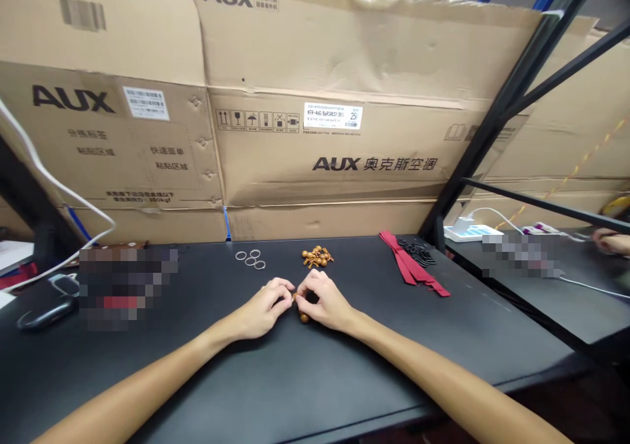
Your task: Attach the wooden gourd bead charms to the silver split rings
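My right hand point(323, 300) is closed in a pinch on a small brown beaded charm point(304, 317), whose round bead shows below the fingers. Thumb and index finger of my left hand point(266, 307) are pinched together right beside it. A tiny light-coloured bit shows between the two hands' fingertips, too small to make out. Just beyond my hands lies a small pile of similar brown beaded charms point(317, 256). Several silver metal rings point(251, 261) lie flat on the black table point(275, 378), farther out and to the left.
Red strips point(412, 263) and a heap of black cords point(418, 252) lie at the back right. At the left are a black computer mouse point(46, 313) and a white cable point(54, 178). Large cardboard point(325, 188) stands behind. A black metal frame point(472, 149) rises at the right; another person's hand point(610, 241) is beyond it.
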Motion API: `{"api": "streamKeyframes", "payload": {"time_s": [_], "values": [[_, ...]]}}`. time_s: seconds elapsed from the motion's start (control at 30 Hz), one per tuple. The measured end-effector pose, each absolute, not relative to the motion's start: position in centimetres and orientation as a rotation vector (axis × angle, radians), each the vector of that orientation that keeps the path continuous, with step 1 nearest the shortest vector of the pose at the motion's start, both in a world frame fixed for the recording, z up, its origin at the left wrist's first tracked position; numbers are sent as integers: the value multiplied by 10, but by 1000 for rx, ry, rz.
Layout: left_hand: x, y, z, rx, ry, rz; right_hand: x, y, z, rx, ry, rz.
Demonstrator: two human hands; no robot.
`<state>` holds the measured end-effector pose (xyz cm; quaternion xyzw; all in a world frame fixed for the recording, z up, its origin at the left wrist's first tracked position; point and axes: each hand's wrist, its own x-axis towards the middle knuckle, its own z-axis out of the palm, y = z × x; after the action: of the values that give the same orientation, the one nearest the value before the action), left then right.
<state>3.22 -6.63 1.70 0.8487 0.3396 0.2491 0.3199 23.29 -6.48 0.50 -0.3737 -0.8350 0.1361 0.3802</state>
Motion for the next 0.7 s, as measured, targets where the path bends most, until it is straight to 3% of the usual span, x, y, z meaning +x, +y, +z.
{"api": "streamKeyframes", "payload": {"time_s": [0.7], "values": [[27,-60,13,2125,852,627,234,-66,3,-750,-2163,181]]}}
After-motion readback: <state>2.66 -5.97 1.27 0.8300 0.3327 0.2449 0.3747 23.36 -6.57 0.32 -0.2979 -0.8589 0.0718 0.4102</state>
